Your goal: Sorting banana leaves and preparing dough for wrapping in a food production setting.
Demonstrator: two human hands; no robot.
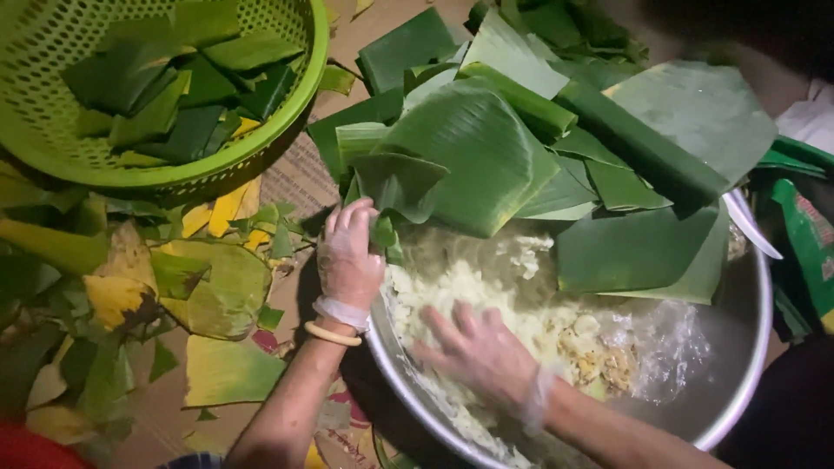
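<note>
A big metal bowl [747, 347] holds pale yellowish-white mashed filling [473, 291] under clear plastic film. My right hand [478, 347], in a thin clear glove, lies flat with fingers spread on the filling. My left hand [349, 256], also gloved and with a tan band at the wrist, rests on the bowl's left rim and grips a piece of banana leaf [384, 233]. A pile of cut green banana leaves [521, 139] lies across the far side of the bowl.
A green plastic basket [300, 104] with folded leaf pieces stands at upper left. Yellowed and green leaf scraps [208, 287] litter the cardboard-covered floor at left. A white spoon-like handle [751, 226] and a green package [808, 243] sit at right.
</note>
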